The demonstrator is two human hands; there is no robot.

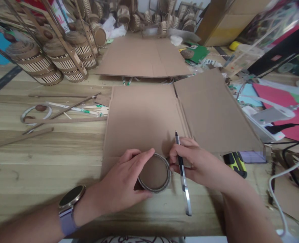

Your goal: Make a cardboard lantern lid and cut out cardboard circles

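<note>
A round, open ring-like piece (154,172) with a grey-brown rim lies on the near edge of a flat cardboard sheet (141,114). My left hand (129,179) is wrapped round its left side, thumb below and fingers above. A watch with a purple strap is on that wrist. In my right hand (190,160) is a black and silver pen (182,175), its dark tip pointing up and away from me. The fingertips of this hand are at the ring's right side; whether they press on it is hard to tell.
More cardboard (215,114) lies at the right, with another piece (144,57) behind. A yellow-black tool (235,164) and white power strip (263,125) are further right. Slatted cylinders (35,62) stand back left; thin strips (63,119) lie on the wooden table (50,162).
</note>
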